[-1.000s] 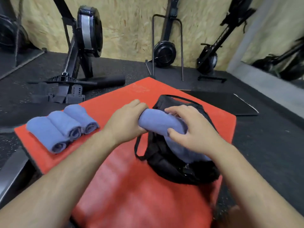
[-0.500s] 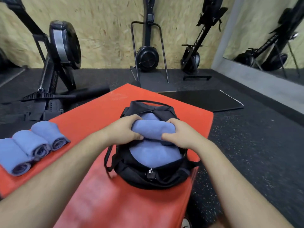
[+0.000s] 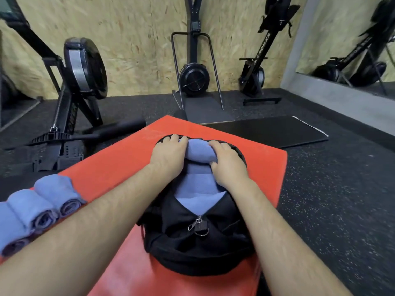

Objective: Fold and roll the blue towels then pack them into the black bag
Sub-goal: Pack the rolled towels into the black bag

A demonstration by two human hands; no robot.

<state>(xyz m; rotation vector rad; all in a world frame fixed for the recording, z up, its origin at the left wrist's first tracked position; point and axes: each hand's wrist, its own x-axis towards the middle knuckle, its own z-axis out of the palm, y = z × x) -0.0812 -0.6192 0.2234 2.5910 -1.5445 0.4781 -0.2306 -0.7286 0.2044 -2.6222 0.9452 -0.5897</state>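
Surroundings: a rowing machine (image 3: 83,67) stands on the dark rubber floor (image 3: 331,189) to the left. A fan unit in a metal frame (image 3: 193,79) and an upright rower (image 3: 254,75) stand against the chipboard wall (image 3: 132,39). A black mat (image 3: 267,131) lies beyond the red padded surface (image 3: 106,174), and a mirror (image 3: 352,39) is at far right. Three spare rolled towels (image 3: 42,201) lie side by side on the surface's left edge, well apart from the bag.

Obstruction: blue cloth already packed (image 3: 198,189) fills the opening under the roll, and both forearms cross the bag's sides.

Task item: the black bag (image 3: 192,242) sits on the surface, unzipped, with its zip pull (image 3: 197,223) at the near end. A blue rolled towel (image 3: 199,151) lies crosswise at the far end of the opening. The left grip (image 3: 167,154) curls round one end and the right grip (image 3: 227,163) round the other, both clamped on the roll.

Not determinable: the fingertips are hidden behind the roll. The nearest spare towel is cut off by the frame. The number of towels inside cannot be told.
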